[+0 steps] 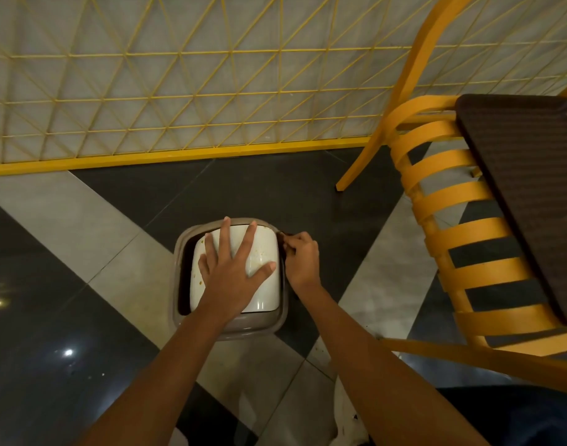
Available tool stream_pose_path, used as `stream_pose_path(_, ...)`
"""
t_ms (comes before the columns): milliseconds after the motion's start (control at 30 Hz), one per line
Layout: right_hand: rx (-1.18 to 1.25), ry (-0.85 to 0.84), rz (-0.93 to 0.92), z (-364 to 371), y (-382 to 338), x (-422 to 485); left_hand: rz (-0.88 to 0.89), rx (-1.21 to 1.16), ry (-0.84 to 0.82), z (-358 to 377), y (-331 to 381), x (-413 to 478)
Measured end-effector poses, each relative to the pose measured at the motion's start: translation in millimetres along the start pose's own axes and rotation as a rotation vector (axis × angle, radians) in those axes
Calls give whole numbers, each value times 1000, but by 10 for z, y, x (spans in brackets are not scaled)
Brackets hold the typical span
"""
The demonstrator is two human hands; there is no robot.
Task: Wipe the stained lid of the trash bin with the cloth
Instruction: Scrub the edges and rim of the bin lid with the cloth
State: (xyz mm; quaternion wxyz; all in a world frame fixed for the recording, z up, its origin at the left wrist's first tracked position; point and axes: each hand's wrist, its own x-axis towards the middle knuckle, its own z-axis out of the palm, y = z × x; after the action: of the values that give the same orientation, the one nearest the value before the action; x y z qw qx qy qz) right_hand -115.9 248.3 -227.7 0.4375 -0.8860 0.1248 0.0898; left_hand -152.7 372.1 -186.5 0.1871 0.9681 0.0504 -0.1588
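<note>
A small grey-brown trash bin (253, 328) stands on the floor below me. Its white swing lid (264, 246) has small brownish spots near the middle and at its left edge. My left hand (234, 272) lies flat on the lid with the fingers spread and straight. At the bin's right rim my right hand (303, 259) has curled fingers that pinch the dark edge there. A pale, cloth-like thing (346, 420) lies low in view by my right forearm, in neither hand.
A yellow slatted chair (452, 194) stands close on the right, with a dark brown textured tabletop (526, 175) over it. A yellow lattice fence (179, 91) runs behind the bin. The floor has glossy black and grey tiles.
</note>
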Motion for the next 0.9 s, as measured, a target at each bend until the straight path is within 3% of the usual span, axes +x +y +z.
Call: stream_pose_path(900,-74,48,-24,-6,-2,-87,13,-24,29,-11,4,-45)
